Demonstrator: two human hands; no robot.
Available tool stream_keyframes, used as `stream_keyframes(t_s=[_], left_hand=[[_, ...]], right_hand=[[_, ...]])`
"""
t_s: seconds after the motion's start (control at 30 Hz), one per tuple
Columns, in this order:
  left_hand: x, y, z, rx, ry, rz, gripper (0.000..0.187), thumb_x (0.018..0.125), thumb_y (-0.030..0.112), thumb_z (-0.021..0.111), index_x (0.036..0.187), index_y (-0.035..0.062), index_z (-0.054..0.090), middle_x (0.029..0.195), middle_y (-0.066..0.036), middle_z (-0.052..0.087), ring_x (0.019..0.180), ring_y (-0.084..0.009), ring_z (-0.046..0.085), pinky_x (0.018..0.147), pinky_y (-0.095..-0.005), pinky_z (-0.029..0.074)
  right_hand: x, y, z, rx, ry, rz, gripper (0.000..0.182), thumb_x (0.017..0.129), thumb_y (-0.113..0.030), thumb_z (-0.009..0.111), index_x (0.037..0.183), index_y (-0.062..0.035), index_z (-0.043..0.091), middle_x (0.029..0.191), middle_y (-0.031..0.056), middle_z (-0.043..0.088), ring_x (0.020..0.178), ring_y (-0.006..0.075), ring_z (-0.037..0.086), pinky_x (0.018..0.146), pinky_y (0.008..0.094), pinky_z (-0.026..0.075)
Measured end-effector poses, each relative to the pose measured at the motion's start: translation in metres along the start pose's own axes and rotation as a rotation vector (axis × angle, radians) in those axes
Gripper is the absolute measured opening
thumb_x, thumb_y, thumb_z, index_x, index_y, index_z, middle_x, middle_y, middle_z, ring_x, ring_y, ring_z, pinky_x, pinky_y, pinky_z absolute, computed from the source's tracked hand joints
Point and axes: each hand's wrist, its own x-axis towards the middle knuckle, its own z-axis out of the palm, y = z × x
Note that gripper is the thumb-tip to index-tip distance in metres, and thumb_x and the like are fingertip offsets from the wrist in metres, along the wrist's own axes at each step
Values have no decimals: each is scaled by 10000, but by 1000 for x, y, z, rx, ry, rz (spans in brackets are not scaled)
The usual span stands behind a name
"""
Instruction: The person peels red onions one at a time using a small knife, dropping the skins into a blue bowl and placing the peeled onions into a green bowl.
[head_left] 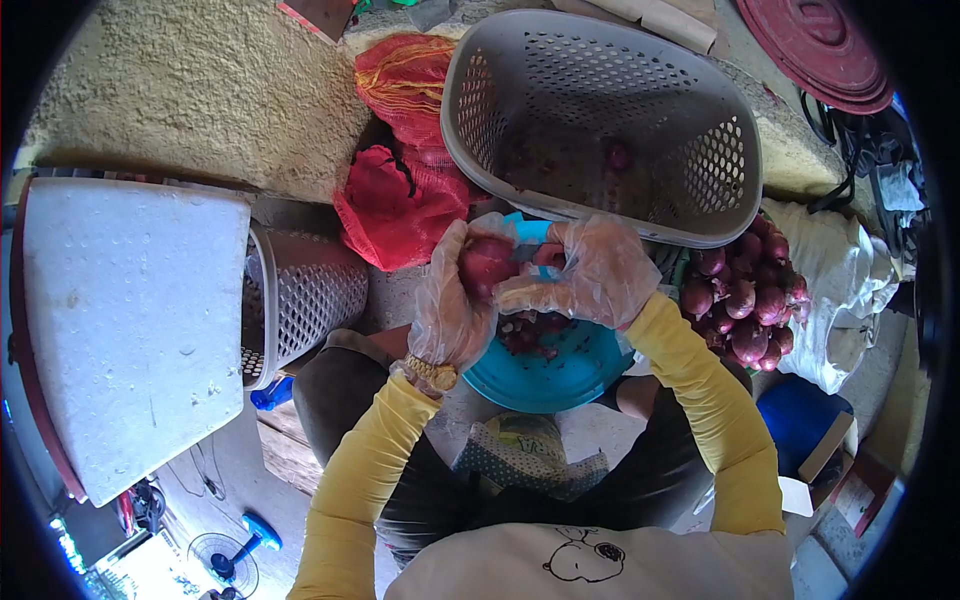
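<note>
My left hand [448, 300], in a clear plastic glove, has its fingers wrapped round a red onion [487, 268]. Close beside it, my gloved right hand [590, 275] is closed on a small bright blue tool [532, 231], whose kind is partly hidden by the fingers. Below both hands sits a blue basin [545, 385] with onion skins and scraps [525, 338] in it. Several red onions [750, 300] are piled to the right of my right hand.
A large grey perforated basket [600, 225] stands ahead, one onion [618, 156] inside. Red mesh sacks [400, 205] lie left of it. Another perforated basket [315, 295] and a white foam board [130, 320] are at left. A white sack [835, 290] lies at right.
</note>
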Motion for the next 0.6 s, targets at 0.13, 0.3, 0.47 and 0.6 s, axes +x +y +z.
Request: stream_keyframes(t_s=[0.13, 0.3, 0.47, 0.6], left_hand=[[-1, -1, 1, -102, -73, -51, 411, 1097, 348, 472, 1306, 8, 566, 1209, -139, 653, 1111, -270, 655, 960, -412, 578], [-4, 0, 15, -5, -7, -29, 407, 1104, 388, 453, 1193, 21, 604, 1124, -114, 656, 1024, -221, 660, 869, -376, 597], [-4, -2, 15, 22, -33, -32, 420, 1104, 408, 451, 1144, 28, 626, 1095, -92, 659, 1000, -194, 657, 838, -367, 603], [-1, -6, 17, 53, -50, 23, 426, 1102, 417, 459, 1139, 30, 632, 1082, -82, 665, 996, -180, 652, 832, -343, 580]], right_hand=[[2, -2, 1, 21, -8, 7, 650, 673, -670, 847, 979, -105, 751, 814, 153, 715, 807, 376, 696, 734, 460, 538], [0, -3, 2, -140, -15, 4, 737, 681, -747, 798, 968, -70, 750, 827, 171, 720, 791, 392, 700, 729, 472, 543], [0, -8, -6, -72, -119, 93, 757, 700, -775, 767, 964, -67, 757, 822, 188, 724, 799, 387, 712, 742, 476, 548], [1, -12, -5, 61, -105, 83, 646, 770, -682, 783, 936, -58, 762, 731, 155, 698, 725, 345, 704, 693, 436, 541]])
